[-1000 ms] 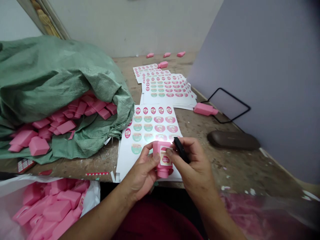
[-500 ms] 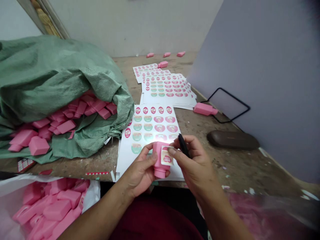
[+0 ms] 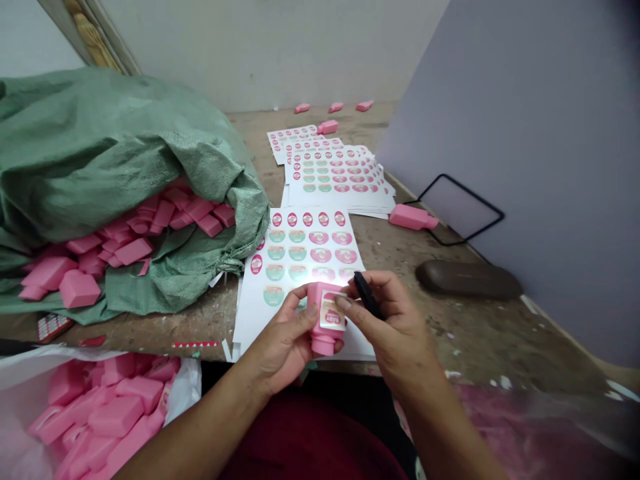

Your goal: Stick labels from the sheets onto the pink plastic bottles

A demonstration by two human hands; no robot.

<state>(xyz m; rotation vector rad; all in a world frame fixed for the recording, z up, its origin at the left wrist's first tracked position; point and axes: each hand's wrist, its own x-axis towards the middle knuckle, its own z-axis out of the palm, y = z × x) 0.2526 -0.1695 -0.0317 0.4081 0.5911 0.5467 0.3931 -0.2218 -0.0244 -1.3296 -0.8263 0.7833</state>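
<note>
My left hand is wrapped round a small pink bottle, its neck pointing down toward me. A label with a red and white print lies against the bottle's face. The thumb and finger of my right hand touch the label's upper edge, while a black pen-like tool is held in the same hand. Beneath both hands is a white sheet of stickers with pink and green ovals.
At the left, a green sack spills pink bottles. Below it stands a white bag of more bottles. Sticker sheets lie behind, with a loose bottle, a black wire frame and a dark case at the right.
The label now lies flatter and squarer on the bottle, and my right fingers remain at its top edge. The whole view has shifted very slightly.
</note>
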